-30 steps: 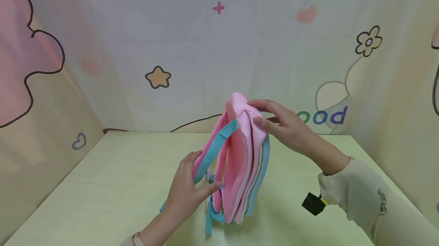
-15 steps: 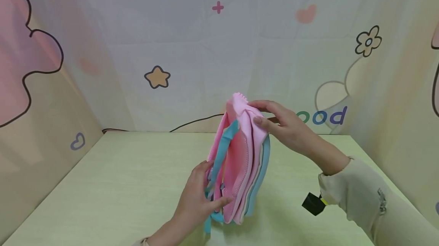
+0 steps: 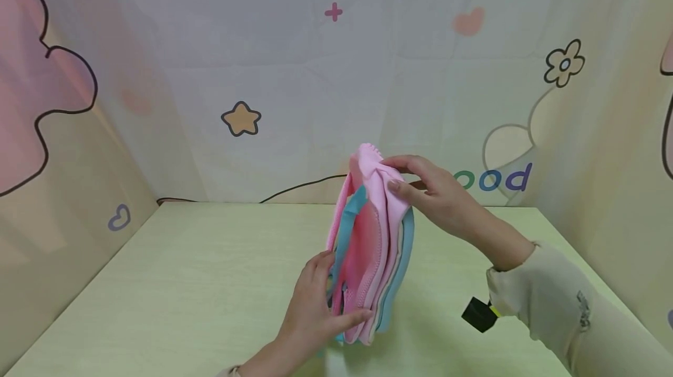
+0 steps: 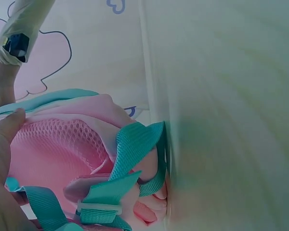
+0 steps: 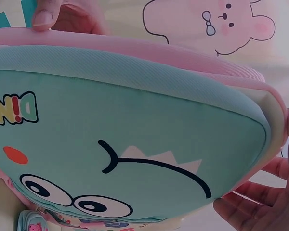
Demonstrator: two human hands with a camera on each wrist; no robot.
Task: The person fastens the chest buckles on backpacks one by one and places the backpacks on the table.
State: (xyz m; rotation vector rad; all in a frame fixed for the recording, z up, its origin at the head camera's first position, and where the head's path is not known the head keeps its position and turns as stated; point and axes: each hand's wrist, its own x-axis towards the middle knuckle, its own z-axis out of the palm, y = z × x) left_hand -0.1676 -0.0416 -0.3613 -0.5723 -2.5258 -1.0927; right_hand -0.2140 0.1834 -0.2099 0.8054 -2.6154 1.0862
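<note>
A child's backpack (image 3: 370, 237) in pink and teal stands on edge, its side toward me. On its teal front (image 5: 149, 130), in the right wrist view, are a cartoon dinosaur face and the letters "DINO". My right hand (image 3: 436, 190) grips its upper far end, thumb on the near side. Lower down, my left hand (image 3: 315, 301) holds the strap side, with the thumb across the pink side edge and the fingers behind. Teal webbing straps (image 4: 135, 149) with a pale buckle (image 4: 98, 207) hang by the pink mesh back (image 4: 62, 139).
The bag is above a pale green table (image 3: 184, 283). Behind it hangs a printed curtain (image 3: 294, 73), with more curtain at both sides. A black wrist camera (image 3: 479, 314) sits under my right sleeve (image 3: 557, 301).
My left hand has moved right along the bag, drawing the loose teal strap in against its back; the thumb now lies over the side edge. My right hand stays put.
</note>
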